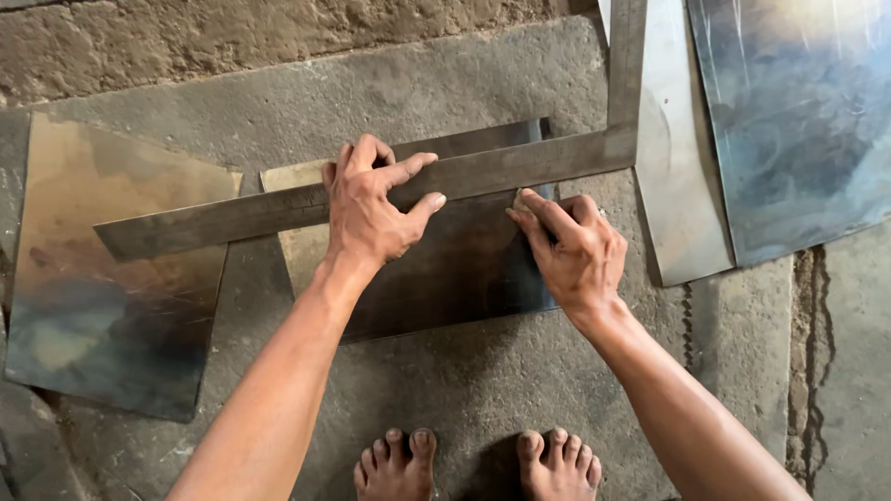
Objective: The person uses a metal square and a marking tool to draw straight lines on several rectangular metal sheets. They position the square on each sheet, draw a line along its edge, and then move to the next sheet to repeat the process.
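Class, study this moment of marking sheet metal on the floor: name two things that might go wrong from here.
1. The left hand alone presses the steel square down; it may slip and skew the line the right hand is marking on the metal sheet.
2. The bare feet lie close to that sheet's lower edge, which may cut.

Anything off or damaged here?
Nothing damaged. The steel square lies tilted across the middle metal sheet, pinned by the left hand; the right hand pinches something small at its edge.
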